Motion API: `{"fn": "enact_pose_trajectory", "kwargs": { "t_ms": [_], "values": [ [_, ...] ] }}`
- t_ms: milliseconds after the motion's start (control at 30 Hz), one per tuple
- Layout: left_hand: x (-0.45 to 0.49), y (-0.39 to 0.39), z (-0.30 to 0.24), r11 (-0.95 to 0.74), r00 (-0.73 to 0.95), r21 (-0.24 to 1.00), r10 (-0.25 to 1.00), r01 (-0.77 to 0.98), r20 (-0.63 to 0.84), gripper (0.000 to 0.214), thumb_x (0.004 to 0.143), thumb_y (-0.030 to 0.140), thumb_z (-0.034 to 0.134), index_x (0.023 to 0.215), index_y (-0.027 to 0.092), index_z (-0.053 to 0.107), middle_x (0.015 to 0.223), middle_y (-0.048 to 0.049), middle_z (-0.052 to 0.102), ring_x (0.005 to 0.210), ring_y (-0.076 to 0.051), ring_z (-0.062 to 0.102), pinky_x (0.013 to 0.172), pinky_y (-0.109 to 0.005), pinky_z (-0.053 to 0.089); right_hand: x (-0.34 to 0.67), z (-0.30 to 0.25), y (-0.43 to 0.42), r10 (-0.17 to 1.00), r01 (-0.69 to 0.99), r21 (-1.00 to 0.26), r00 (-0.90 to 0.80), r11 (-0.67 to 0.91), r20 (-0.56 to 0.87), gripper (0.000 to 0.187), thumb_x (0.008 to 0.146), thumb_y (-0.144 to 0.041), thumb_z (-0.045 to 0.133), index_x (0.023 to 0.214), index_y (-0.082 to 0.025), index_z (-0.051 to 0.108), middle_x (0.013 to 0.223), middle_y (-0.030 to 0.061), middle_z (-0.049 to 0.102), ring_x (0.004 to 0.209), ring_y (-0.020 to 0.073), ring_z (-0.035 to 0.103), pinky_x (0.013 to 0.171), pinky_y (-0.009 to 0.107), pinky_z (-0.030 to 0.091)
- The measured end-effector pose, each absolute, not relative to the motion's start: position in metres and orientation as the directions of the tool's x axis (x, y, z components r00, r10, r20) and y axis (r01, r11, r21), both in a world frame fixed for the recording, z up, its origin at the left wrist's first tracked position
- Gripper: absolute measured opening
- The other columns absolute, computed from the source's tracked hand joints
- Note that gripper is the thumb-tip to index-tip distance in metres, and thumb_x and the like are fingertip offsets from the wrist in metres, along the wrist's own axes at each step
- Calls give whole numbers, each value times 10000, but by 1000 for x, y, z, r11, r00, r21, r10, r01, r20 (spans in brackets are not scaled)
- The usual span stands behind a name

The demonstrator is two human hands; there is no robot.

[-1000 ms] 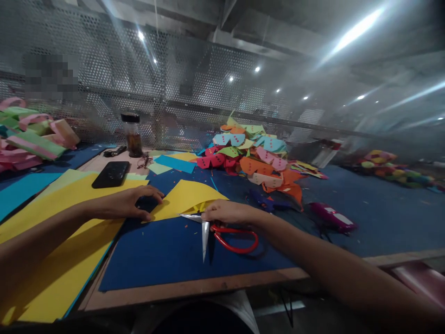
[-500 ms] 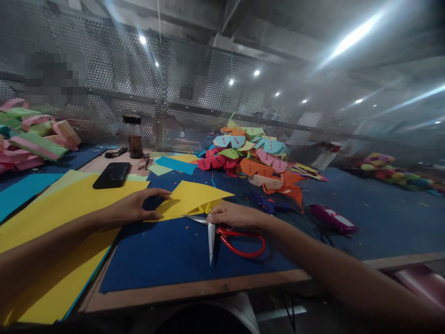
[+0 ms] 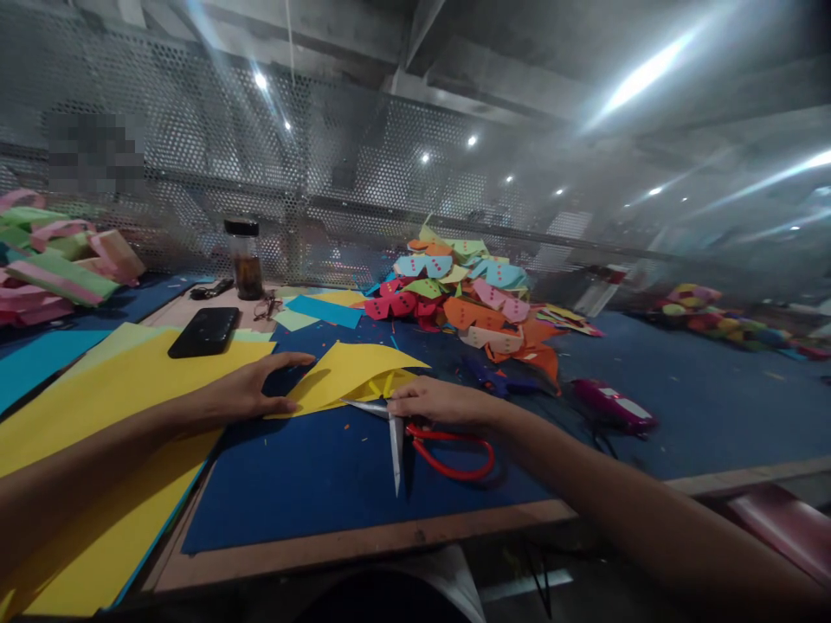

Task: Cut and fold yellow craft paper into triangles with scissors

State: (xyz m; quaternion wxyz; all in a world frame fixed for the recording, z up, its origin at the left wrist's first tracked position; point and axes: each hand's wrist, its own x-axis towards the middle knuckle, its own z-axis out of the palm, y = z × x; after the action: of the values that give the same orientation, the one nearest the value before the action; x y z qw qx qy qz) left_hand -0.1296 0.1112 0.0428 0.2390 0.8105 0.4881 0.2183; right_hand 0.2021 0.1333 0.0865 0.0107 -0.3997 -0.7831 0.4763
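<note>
A folded sheet of yellow paper point(image 3: 341, 368) lies on the blue mat, its right side lifted to show yellow strips inside. My left hand point(image 3: 253, 389) is at its left end, thumb and fingers spread apart, thumb touching the paper's near corner. At the paper's right side, my right hand point(image 3: 432, 402) is closed over the pivot area of red-handled scissors point(image 3: 453, 454). The blades are apart: one points left along the paper's near edge, the other toward me. One red loop shows below my wrist; the rest of the handle is hidden under my hand.
Yellow sheets point(image 3: 130, 441) lie under my left forearm, with a black phone point(image 3: 204, 331) on top. Behind are a jar point(image 3: 247, 260) and a pile of colourful paper cutouts point(image 3: 467, 294). A blue glue gun point(image 3: 499, 378) and a purple device point(image 3: 614, 407) lie to the right.
The yellow paper's fold has opened a little more at its right side. The scissors have turned slightly, with the near blade's tip shifted right. My left hand is almost unmoved.
</note>
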Motion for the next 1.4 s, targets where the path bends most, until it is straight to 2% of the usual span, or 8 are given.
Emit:
{"fn": "enact_pose_trajectory", "kwargs": {
  "t_ms": [300, 400, 600, 733, 833, 933, 1233, 1400],
  "values": [
    [-131, 118, 35, -461, 463, 608, 870, 646, 167, 739, 850, 613, 650, 1467, 253, 464, 1541, -138, 498, 1432, -340, 438, 1175, -537, 338, 194, 88, 136, 598, 583, -784, -712, 213, -368, 427, 827, -566, 599, 692, -188, 452, 629, -61, 394, 569, 84, 349, 545, 241, 270],
    [-129, 117, 38, -454, 449, 616, 876, 644, 176, 747, 842, 627, 653, 1457, 244, 474, 1576, -137, 449, 1440, -335, 427, 1181, -519, 338, 193, 89, 136, 598, 579, -783, -718, 228, -357, 438, 839, -583, 588, 705, -182, 475, 630, -60, 401, 565, 83, 341, 536, 244, 259],
    [-127, 111, 40, -409, 422, 647, 895, 643, 146, 811, 772, 597, 743, 1446, 240, 468, 1535, -161, 491, 1398, -367, 471, 1142, -532, 386, 187, 93, 134, 611, 562, -789, -723, 248, -323, 391, 867, -521, 581, 705, -181, 473, 638, -57, 393, 571, 85, 340, 543, 245, 264],
    [-126, 109, 38, -431, 437, 641, 885, 636, 161, 633, 741, 578, 772, 1229, 238, 556, 1505, -142, 524, 1366, -338, 511, 1115, -483, 420, 184, 93, 136, 610, 561, -789, -725, 253, -320, 372, 885, -484, 556, 690, -184, 455, 618, -63, 361, 559, 83, 321, 538, 247, 240],
    [-123, 110, 38, -488, 466, 616, 859, 619, 213, 424, 783, 546, 741, 1004, 228, 568, 1455, -140, 566, 1343, -318, 527, 1110, -482, 411, 184, 91, 136, 608, 562, -790, -724, 247, -325, 371, 871, -493, 559, 692, -187, 453, 624, -62, 366, 565, 86, 331, 544, 246, 251],
    [-119, 109, 38, -535, 495, 580, 834, 614, 246, 312, 839, 508, 690, 878, 221, 575, 1391, -119, 605, 1296, -305, 551, 1094, -492, 414, 183, 91, 136, 610, 559, -794, -722, 238, -326, 375, 866, -501, 568, 693, -190, 452, 630, -59, 378, 562, 89, 333, 544, 250, 252],
    [-112, 105, 36, -596, 507, 520, 800, 612, 320, 277, 908, 467, 613, 787, 221, 574, 1239, -87, 672, 1163, -272, 619, 1005, -455, 489, 183, 93, 134, 605, 569, -789, -720, 232, -342, 361, 888, -468, 559, 688, -190, 444, 600, -66, 356, 539, 82, 311, 525, 240, 224],
    [-110, 106, 34, -609, 497, 479, 793, 632, 352, 291, 873, 484, 665, 804, 223, 557, 1198, -87, 672, 1134, -272, 624, 981, -440, 499, 183, 92, 135, 601, 567, -790, -723, 232, -342, 390, 873, -499, 576, 681, -190, 437, 596, -71, 358, 537, 76, 301, 525, 242, 213]
  ]
}}
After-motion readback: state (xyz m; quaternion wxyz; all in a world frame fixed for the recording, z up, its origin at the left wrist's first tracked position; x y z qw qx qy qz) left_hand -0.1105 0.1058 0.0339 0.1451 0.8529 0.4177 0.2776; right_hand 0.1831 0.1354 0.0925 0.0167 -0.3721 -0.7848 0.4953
